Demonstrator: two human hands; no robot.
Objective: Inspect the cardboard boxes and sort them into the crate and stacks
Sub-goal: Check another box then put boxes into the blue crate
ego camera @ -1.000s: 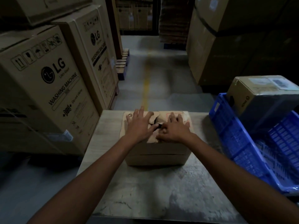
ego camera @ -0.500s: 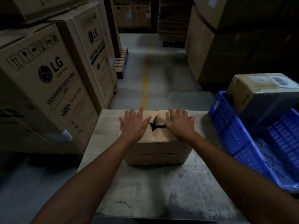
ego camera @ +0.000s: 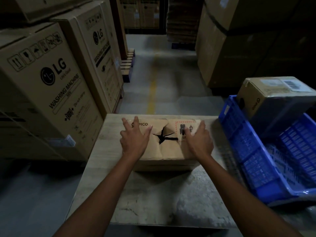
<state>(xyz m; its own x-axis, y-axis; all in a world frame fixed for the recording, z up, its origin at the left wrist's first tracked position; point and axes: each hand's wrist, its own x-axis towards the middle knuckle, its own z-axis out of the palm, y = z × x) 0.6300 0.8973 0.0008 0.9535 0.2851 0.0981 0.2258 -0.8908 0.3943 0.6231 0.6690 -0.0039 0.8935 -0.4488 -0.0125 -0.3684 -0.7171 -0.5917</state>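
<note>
The small brown cardboard box point(ego camera: 164, 151) is sitting in the centre of the frame, on the far half of a pale, scuffed wooden table point(ego camera: 153, 194), and both hands are lying on its lid. A jagged black tear point(ego camera: 162, 136) is gaping in the middle of that lid, with the card around it creasing inward. The left hand point(ego camera: 134, 139) is pressing flat on the lid's left part, fingers straight and splayed wide, partly covering the printed word "PICO". The right hand point(ego camera: 198, 141) is resting on the lid's right part, fingers stretched out toward the far right corner, thumb lying against a red-dashed warning label point(ego camera: 179, 124). Neither hand is curling round anything.

Moving outward to the right of the frame, a blue plastic lattice crate point(ego camera: 256, 159) is sitting at a slant just beside the table. A second cardboard box point(ego camera: 266, 101), carrying a white barcode label, is sitting tilted at the crate's far end. On the left of the frame, tall cartons printed "LG WASHING MACHINE" point(ego camera: 42, 86) are standing in a row. In the upper right, big plain brown cartons point(ego camera: 230, 48) are looming in shadow. Down the upper middle, a faded yellow line point(ego camera: 152, 93) is running along the grey floor of the aisle.
</note>
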